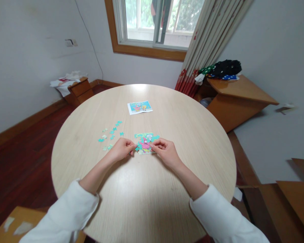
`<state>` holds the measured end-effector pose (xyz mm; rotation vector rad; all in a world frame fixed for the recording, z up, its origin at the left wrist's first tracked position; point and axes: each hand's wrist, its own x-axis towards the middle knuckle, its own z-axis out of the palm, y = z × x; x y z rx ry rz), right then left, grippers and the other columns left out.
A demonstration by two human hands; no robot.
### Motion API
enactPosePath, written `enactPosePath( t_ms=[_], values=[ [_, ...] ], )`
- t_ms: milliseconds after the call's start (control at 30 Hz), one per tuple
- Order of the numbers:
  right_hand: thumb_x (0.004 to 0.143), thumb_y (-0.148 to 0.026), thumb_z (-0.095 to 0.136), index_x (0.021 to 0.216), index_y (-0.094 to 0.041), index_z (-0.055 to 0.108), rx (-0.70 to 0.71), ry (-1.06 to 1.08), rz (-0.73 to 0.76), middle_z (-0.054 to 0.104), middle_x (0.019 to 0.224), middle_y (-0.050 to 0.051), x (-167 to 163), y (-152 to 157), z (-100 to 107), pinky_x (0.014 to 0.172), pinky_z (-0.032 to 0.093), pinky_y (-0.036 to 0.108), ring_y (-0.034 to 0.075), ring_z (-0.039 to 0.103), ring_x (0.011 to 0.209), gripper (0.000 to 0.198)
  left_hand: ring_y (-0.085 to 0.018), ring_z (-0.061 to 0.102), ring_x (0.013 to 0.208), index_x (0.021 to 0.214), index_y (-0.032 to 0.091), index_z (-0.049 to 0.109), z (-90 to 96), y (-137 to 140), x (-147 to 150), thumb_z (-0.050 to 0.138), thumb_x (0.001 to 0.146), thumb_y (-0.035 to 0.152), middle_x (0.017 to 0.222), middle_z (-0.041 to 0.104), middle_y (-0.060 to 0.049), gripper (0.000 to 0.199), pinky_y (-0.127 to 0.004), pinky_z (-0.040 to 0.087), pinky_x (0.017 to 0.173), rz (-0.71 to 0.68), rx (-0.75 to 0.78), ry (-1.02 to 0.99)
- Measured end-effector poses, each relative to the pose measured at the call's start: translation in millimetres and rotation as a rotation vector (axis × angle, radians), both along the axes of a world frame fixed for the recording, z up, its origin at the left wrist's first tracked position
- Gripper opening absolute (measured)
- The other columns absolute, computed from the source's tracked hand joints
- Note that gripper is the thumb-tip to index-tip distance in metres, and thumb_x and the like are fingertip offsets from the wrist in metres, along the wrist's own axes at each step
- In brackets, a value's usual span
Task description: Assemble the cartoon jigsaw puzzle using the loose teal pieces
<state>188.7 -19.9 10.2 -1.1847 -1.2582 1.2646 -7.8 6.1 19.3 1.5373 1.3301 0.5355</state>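
A partly joined jigsaw puzzle [145, 145] lies on the round table, showing a pink starfish figure on teal. At its left edge my left hand [124, 148] is closed, thumb and forefinger pinching a small teal puzzle piece [137, 147]. My right hand [164, 150] rests over the puzzle's right side, fingers curled and thumb and fingertips together on its surface. Whether a loose piece is between them is hidden. Several loose teal and pale green puzzle pieces [113, 131] are scattered to the left, beyond my left hand.
A printed reference picture [140, 107] lies farther back on the pale wooden round table [147, 195]. Behind stand a window [154, 23] and a curtain [207, 37]. A wooden cabinet [233, 98] with cloths on top is at the right, and a small drawer unit [79, 91] at the left.
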Motion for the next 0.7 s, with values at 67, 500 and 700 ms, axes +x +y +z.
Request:
enactPosePath(
  t_ms=[67, 500, 700],
  values=[
    [0.062, -0.048, 0.074, 0.066, -0.018, 0.062, 0.000, -0.002, 0.002, 0.062, 0.064, 0.002, 0.0, -0.1, 0.0, 0.056, 0.045, 0.028, 0.014, 0.056, 0.059, 0.032, -0.006, 0.028, 0.032, 0.045, 0.017, 0.051, -1.6, 0.7, -0.7, 0.056, 0.074, 0.043, 0.031, 0.035, 0.006, 0.039, -0.022, 0.017, 0.040, -0.007, 0.004, 0.002],
    [0.063, -0.045, 0.073, 0.066, -0.018, 0.062, 0.019, -0.014, 0.005, 0.061, 0.064, 0.001, 0.4, -0.2, 0.3, 0.056, 0.044, 0.027, 0.013, 0.054, 0.059, 0.029, -0.016, 0.063, 0.050, 0.065, 0.013, 0.056, 9.7, -2.5, 5.8, 0.069, 0.066, 0.039, 0.056, 0.065, -0.004, 0.029, -0.028, 0.050, 0.052, 0.084, -0.128, -0.369],
    [0.068, -0.040, 0.070, 0.069, -0.018, 0.063, 0.058, -0.044, 0.019, 0.062, 0.066, 0.002, 1.3, -0.1, -1.2, 0.058, 0.044, 0.027, 0.013, 0.055, 0.061, 0.023, -0.016, 0.065, 0.052, 0.071, 0.013, 0.055, 7.1, -3.6, 5.2, 0.072, 0.066, 0.031, 0.055, 0.066, -0.005, 0.025, -0.028, 0.052, 0.055, 0.091, -0.193, -0.425]
  ],
)
